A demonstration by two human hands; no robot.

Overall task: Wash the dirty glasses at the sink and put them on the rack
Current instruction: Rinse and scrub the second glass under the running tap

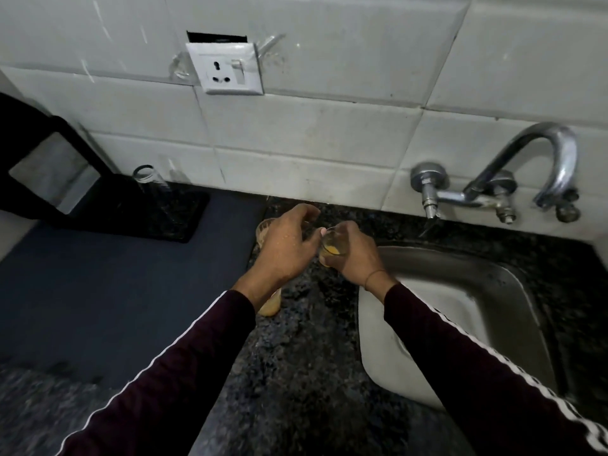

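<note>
My right hand [357, 261] grips a clear glass [333, 247] with yellow residue at its bottom, just left of the steel sink [467, 301]. My left hand [285, 250] is next to it with curled fingers that seem to pinch the rim of a second clear glass [310, 227], which is mostly hidden. Two more dirty glasses stand on the dark granite counter: one [264, 229] behind my left hand and one [270, 307] under my left wrist. A clean glass [144, 177] stands on the black rack [171, 222] at the back left.
A chrome tap [533, 166] sticks out of the tiled wall above the sink. A dark blue mat [115, 291] covers the counter to the left. A wall socket [225, 69] sits above. A black-framed object [49, 172] leans at the far left.
</note>
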